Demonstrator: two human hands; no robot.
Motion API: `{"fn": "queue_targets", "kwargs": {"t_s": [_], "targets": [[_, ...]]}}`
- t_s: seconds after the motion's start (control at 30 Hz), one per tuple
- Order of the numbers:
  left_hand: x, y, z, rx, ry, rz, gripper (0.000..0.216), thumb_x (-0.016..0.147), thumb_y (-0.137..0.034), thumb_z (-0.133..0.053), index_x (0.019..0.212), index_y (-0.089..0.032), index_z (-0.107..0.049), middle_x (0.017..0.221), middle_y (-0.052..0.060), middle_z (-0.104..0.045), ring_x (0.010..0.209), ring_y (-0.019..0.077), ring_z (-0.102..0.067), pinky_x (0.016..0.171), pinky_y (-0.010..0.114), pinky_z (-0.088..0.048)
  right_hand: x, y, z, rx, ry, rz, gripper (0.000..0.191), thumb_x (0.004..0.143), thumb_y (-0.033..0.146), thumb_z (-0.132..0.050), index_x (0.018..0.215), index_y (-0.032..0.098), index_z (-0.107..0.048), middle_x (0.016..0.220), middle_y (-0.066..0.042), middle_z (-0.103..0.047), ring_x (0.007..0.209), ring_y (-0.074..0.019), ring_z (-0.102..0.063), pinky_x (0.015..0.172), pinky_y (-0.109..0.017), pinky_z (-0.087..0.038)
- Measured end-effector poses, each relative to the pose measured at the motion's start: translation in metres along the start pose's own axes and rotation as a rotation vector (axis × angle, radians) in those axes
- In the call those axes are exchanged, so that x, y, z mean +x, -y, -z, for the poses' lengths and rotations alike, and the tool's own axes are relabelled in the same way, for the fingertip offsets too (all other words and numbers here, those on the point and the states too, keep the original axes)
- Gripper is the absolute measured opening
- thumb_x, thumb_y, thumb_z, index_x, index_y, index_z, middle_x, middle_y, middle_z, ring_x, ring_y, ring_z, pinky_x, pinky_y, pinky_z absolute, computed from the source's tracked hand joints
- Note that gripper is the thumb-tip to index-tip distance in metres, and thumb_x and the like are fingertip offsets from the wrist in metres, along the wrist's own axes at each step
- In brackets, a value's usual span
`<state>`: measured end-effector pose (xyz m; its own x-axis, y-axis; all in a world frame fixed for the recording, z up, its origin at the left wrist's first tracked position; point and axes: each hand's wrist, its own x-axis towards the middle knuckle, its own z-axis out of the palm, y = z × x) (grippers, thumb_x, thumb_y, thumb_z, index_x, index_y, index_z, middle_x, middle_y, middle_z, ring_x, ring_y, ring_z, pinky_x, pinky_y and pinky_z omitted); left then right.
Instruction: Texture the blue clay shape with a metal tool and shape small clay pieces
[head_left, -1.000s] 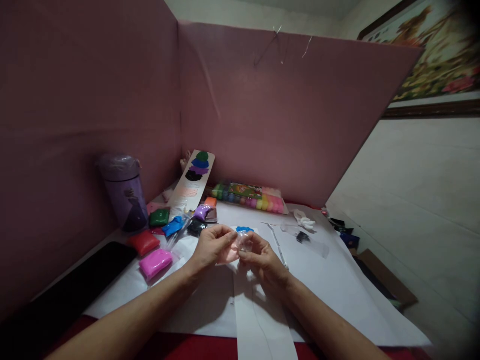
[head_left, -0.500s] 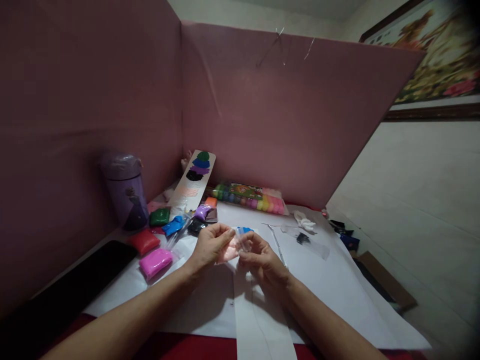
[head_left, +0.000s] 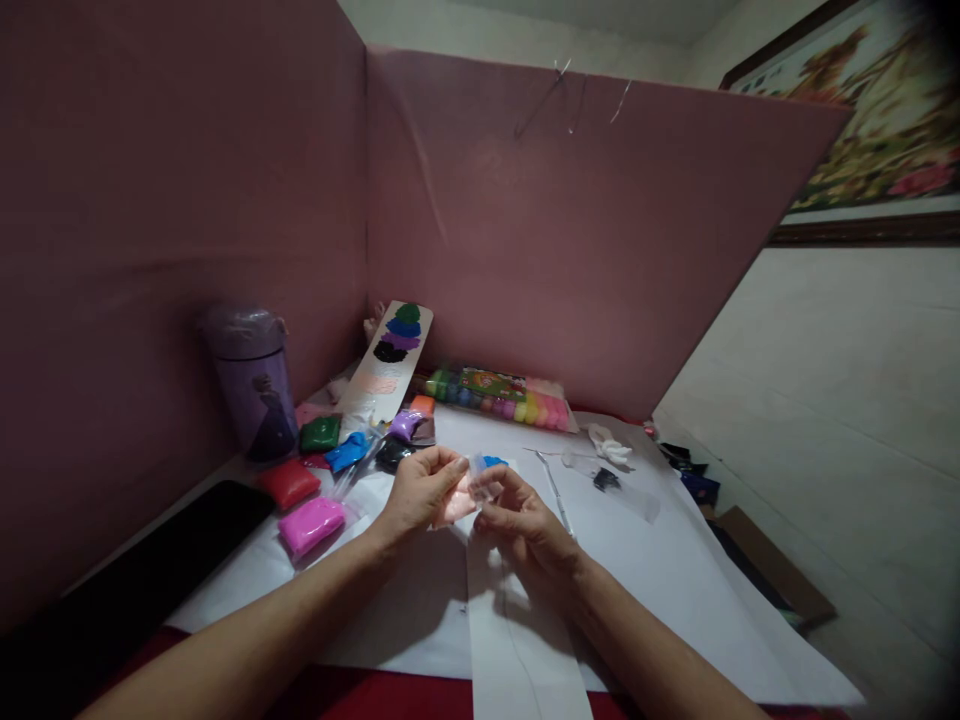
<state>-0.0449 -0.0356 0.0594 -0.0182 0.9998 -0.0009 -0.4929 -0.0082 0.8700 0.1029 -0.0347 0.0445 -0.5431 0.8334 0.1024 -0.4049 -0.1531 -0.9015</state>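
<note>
My left hand [head_left: 420, 495] and my right hand [head_left: 525, 525] meet over the white paper [head_left: 660, 590], fingers pinched on a small clear plastic packet with pale pink clay [head_left: 469, 492] held between them. A blue clay piece [head_left: 493, 462] lies on the paper just beyond my fingers. A long white paper strip [head_left: 517, 640] runs from under my hands toward me.
Clay packets lie at the left: pink [head_left: 311, 525], red [head_left: 289, 483], green [head_left: 319, 434], blue [head_left: 347, 452], black [head_left: 392, 455], purple [head_left: 406, 424]. A purple bottle [head_left: 251, 380], a black phone [head_left: 150, 570], a multicolour clay pack [head_left: 499, 393], a thin tool [head_left: 555, 492] and pink divider walls [head_left: 562, 220] surround them.
My hands have stayed together on the packet, shifting only slightly; the pink clay now shows a little more between my fingers.
</note>
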Motion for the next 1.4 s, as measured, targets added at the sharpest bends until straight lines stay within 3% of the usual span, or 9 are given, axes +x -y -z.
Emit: {"fn": "queue_targets", "kwargs": {"t_s": [0.1, 0.27, 0.53, 0.77, 1.07, 1.2, 1.4], "targets": [[0.001, 0.001, 0.002, 0.034, -0.016, -0.016, 0.045, 0.043, -0.042, -0.086, 0.06, -0.012, -0.057, 0.05, -0.003, -0.055, 0.045, 0.0094, -0.052, 0.048, 0.024, -0.048, 0.003, 0.0, 0.003, -0.043, -0.012, 0.043, 0.026, 0.063, 0.027, -0.08, 0.083, 0.022, -0.062, 0.076, 0.003, -0.056, 0.054, -0.008, -0.05, 0.048, -0.019, -0.041], [0.001, 0.001, 0.002, 0.052, -0.039, -0.02, 0.046, 0.043, -0.044, -0.086, 0.06, -0.012, -0.058, 0.049, -0.002, -0.056, 0.046, 0.0095, -0.051, 0.047, 0.023, -0.046, 0.002, 0.0, 0.002, -0.082, -0.066, 0.063, 0.028, 0.067, 0.029, -0.078, 0.09, 0.023, -0.062, 0.079, 0.002, -0.055, 0.052, -0.007, -0.048, 0.044, -0.019, -0.039], [-0.002, -0.004, -0.003, 0.054, -0.054, -0.026, 0.046, 0.04, -0.044, -0.086, 0.058, -0.012, -0.057, 0.048, -0.003, -0.053, 0.044, 0.0085, -0.049, 0.045, 0.022, -0.045, 0.005, 0.0, 0.008, -0.258, -0.004, 0.074, 0.028, 0.066, 0.033, -0.078, 0.087, 0.022, -0.063, 0.084, 0.001, -0.057, 0.051, -0.0067, -0.048, 0.043, -0.019, -0.042], [-0.001, -0.002, 0.001, 0.045, -0.033, -0.039, 0.042, 0.044, -0.041, -0.086, 0.059, -0.013, -0.057, 0.049, -0.003, -0.055, 0.046, 0.0095, -0.051, 0.048, 0.024, -0.047, 0.007, 0.004, 0.013, -0.344, -0.195, 0.161, 0.02, 0.076, 0.038, -0.068, 0.084, 0.02, -0.072, 0.074, -0.001, -0.059, 0.056, -0.009, -0.048, 0.052, -0.021, -0.041], [-0.001, 0.0, 0.003, 0.047, 0.076, 0.01, 0.04, 0.046, -0.037, -0.086, 0.058, -0.013, -0.056, 0.05, -0.003, -0.055, 0.047, 0.012, -0.054, 0.052, 0.028, -0.047, 0.011, 0.005, 0.023, -0.517, -0.122, 0.24, 0.011, 0.066, 0.027, -0.075, 0.076, 0.022, -0.077, 0.066, -0.001, -0.061, 0.051, -0.0106, -0.048, 0.045, -0.023, -0.04], [-0.001, -0.001, 0.001, 0.048, 0.093, 0.033, 0.041, 0.044, -0.037, -0.087, 0.055, -0.012, -0.056, 0.049, -0.003, -0.055, 0.047, 0.0113, -0.053, 0.052, 0.028, -0.048, 0.009, 0.003, 0.022, -0.612, -0.133, 0.344, 0.013, 0.067, 0.028, -0.078, 0.078, 0.022, -0.077, 0.068, -0.002, -0.062, 0.058, -0.0122, -0.051, 0.053, -0.026, -0.043], [0.0, -0.001, 0.002, 0.105, 0.065, 0.024, 0.041, 0.042, -0.039, -0.086, 0.054, -0.012, -0.057, 0.048, -0.002, -0.055, 0.046, 0.0103, -0.051, 0.05, 0.025, -0.044, 0.007, 0.01, 0.022, -0.784, -0.027, 0.419, 0.011, 0.071, 0.029, -0.076, 0.08, 0.023, -0.077, 0.074, -0.005, -0.067, 0.066, -0.0162, -0.057, 0.061, -0.03, -0.045]]}}
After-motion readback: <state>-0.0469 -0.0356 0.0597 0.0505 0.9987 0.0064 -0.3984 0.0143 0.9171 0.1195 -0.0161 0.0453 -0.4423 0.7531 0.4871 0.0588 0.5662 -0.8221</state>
